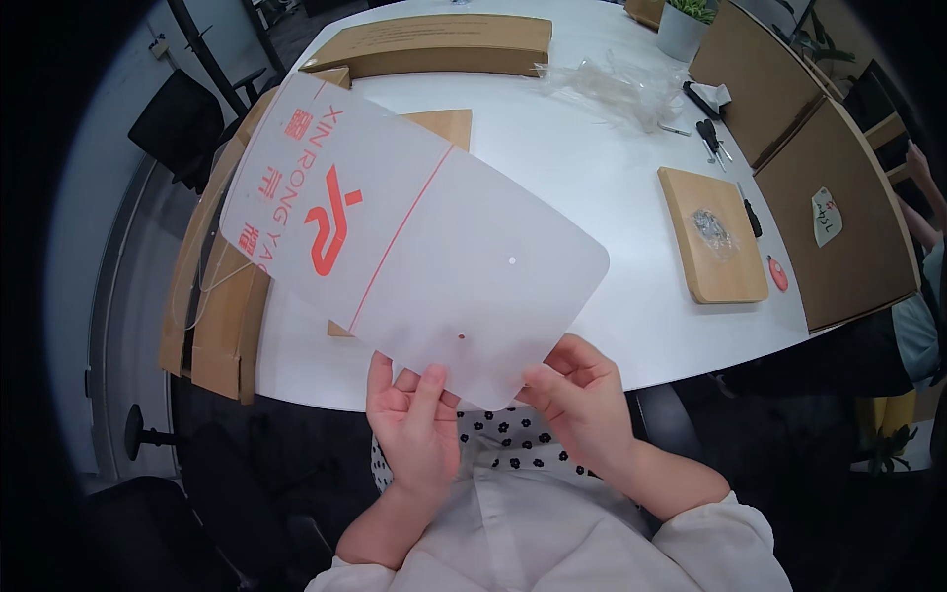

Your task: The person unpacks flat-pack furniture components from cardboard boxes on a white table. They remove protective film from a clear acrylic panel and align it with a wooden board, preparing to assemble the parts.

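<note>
A pale, rounded-corner panel with small holes and red printing at its far left end is held up at a slant above the white table. My left hand grips its near edge, thumb on top and fingers underneath. At the near right corner, my right hand pinches the edge between thumb and fingers. Beneath the panel lies a light wooden board, mostly hidden, with only parts of it showing.
On the right lies a wooden block carrying a small clear bag of metal hardware. Screwdrivers, a red oval item and crumpled clear plastic are nearby. Cardboard stands at right; a long box lies behind.
</note>
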Available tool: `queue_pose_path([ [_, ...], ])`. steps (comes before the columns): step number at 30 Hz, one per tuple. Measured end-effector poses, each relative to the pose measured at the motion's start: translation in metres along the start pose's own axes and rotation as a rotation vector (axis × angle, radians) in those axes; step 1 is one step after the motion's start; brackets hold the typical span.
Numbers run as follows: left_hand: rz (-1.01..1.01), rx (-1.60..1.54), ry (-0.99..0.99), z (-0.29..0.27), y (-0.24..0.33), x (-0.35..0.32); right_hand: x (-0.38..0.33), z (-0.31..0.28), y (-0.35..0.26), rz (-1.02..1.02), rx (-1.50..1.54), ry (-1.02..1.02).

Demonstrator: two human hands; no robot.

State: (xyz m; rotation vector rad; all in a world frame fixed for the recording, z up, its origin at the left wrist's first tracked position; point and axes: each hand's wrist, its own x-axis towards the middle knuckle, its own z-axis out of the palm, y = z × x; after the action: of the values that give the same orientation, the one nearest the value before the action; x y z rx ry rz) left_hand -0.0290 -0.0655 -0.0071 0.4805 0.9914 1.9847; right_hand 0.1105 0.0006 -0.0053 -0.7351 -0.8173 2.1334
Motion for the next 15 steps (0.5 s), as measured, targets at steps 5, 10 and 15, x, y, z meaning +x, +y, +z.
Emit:
queue_pose_path([
  [5,-0.061,0.027,-0.045,-0.032,0.027,0.005,0.004,-0.024,-0.052,-0.121,-0.057,-0.086],
  [10,-0.103,0.066,-0.070,-0.036,0.035,0.004,-0.010,-0.019,-0.067,-0.107,-0.157,-0.132],
  [15,-0.117,0.041,-0.088,-0.040,0.032,0.002,-0.020,-0.011,-0.069,-0.079,-0.237,-0.070],
])
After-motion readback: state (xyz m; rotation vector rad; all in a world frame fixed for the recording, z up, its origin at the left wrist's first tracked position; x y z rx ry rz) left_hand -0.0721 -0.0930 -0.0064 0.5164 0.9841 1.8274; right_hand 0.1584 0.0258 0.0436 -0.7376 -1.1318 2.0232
